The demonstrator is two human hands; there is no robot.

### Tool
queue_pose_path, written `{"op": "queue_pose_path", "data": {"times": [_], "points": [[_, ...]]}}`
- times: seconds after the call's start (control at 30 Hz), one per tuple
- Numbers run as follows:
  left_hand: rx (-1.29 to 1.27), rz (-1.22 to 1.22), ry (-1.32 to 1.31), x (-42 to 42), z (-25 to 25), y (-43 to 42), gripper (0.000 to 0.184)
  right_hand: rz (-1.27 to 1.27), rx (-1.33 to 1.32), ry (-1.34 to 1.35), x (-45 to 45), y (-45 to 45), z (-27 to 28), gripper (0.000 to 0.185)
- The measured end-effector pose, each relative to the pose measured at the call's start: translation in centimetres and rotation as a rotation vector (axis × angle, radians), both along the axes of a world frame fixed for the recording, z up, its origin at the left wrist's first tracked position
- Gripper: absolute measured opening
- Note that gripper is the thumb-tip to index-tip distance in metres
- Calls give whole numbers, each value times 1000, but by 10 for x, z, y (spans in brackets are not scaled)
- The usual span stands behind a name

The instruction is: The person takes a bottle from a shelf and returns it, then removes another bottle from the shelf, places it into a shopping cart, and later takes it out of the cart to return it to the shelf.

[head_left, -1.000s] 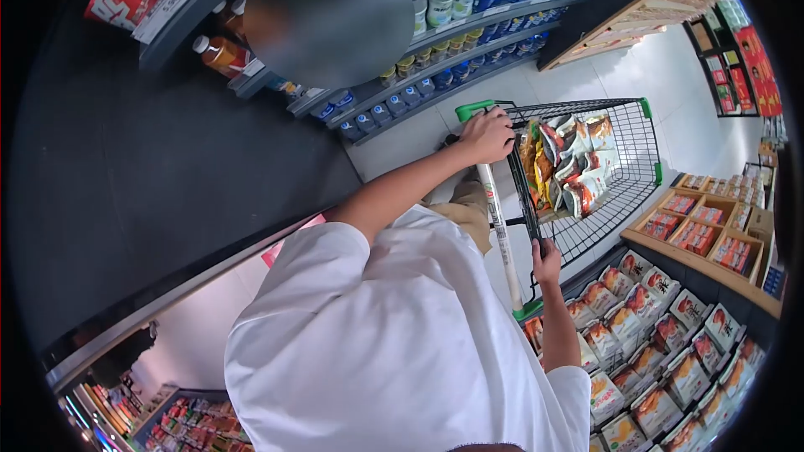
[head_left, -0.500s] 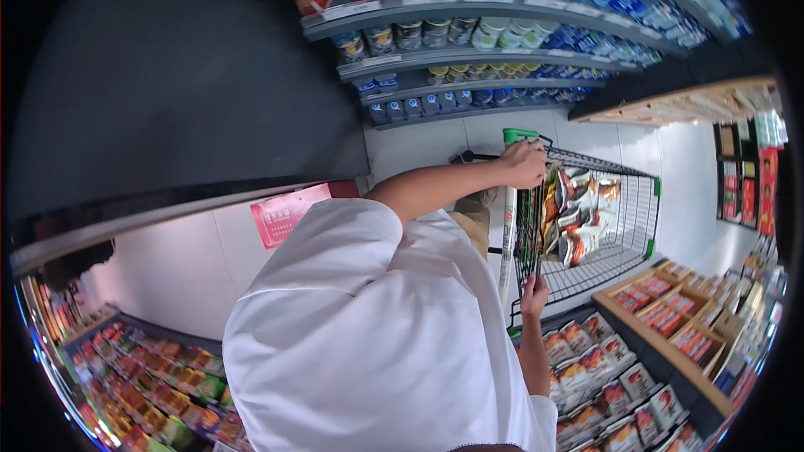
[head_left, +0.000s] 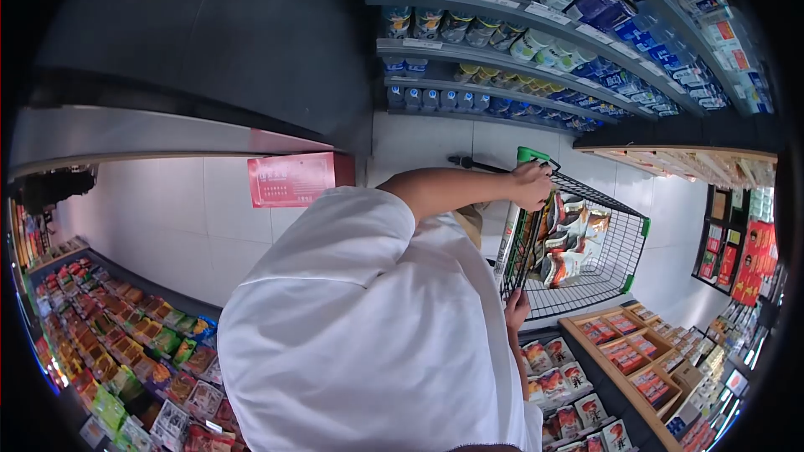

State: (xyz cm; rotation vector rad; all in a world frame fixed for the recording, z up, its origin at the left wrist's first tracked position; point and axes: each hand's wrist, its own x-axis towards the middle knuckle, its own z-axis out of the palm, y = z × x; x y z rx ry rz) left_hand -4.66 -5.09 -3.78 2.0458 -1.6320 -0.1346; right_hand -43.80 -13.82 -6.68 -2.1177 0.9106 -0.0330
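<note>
A black wire shopping cart [head_left: 615, 255] with green corner pieces stands in front of my body. My left hand [head_left: 532, 184] is closed round the near end of the cart, beside the green cap [head_left: 533, 154] of its handle. At the opposite end of the handle [head_left: 505, 247], my right hand [head_left: 517, 308] has its fingers curled on the cart's edge, partly hidden. Several shiny packaged food bags [head_left: 569, 234] lie in the basket, close to the handle side.
Drink shelves [head_left: 494, 54] rise on my left. Bins of packaged food [head_left: 565, 377] and wooden crates [head_left: 624, 343] line my right. A red sign [head_left: 289, 180] hangs over the tiled floor behind me, and red boxes [head_left: 758, 259] are stacked farther ahead.
The view has shifted, so the drink shelves appear farther right and larger. The cart looks turned slightly. Both hands stay on it, and the bags remain in the basket.
</note>
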Motion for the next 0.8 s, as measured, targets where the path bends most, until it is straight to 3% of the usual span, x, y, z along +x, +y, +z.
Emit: {"op": "queue_pose_path", "data": {"times": [0.43, 0.53, 0.8], "points": [[91, -26, 44, -34, 3, 15, 20, 133, -209, 16, -33, 7, -3, 42], [-16, 69, 81, -46, -2, 15, 22, 73, -103, 19, -38, 6, -1, 42], [166, 47, 42, -68, 17, 6, 24, 110, -93, 40, -60, -16, 0, 44]]}}
